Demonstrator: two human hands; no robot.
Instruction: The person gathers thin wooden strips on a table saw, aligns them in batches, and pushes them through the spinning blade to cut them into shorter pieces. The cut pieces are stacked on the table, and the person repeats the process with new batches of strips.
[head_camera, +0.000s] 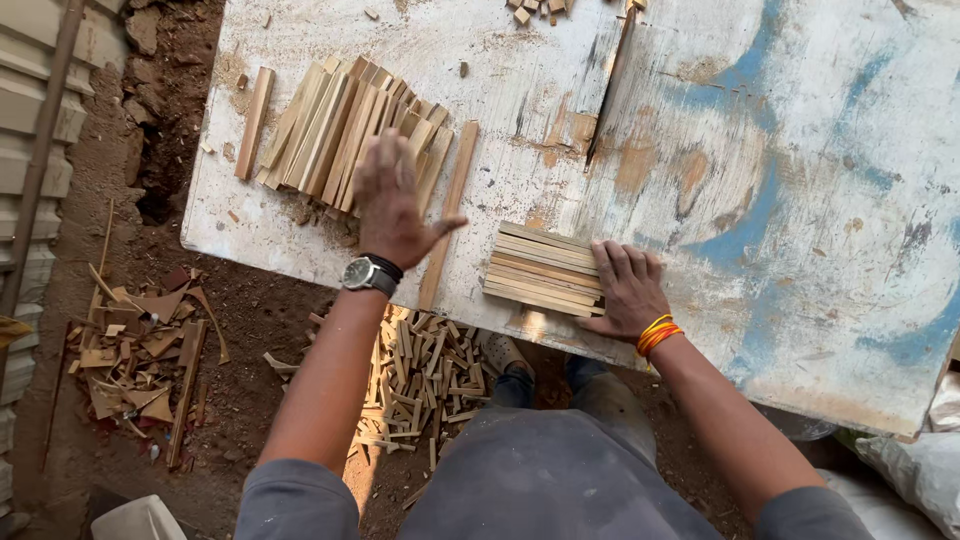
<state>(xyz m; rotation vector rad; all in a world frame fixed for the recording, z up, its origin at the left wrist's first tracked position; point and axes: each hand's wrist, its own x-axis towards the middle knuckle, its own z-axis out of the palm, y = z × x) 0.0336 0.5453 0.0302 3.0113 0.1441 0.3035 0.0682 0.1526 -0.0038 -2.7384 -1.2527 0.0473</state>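
A neat row of flat pale wooden strips (543, 269) lies side by side at the board's near edge.

The head camera is looking steeply down (from close above) at the worktop (800, 200) and dirt floor (250, 330).

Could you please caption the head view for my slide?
Left hand open over fanned wooden strips; right hand steadies a neat stack.
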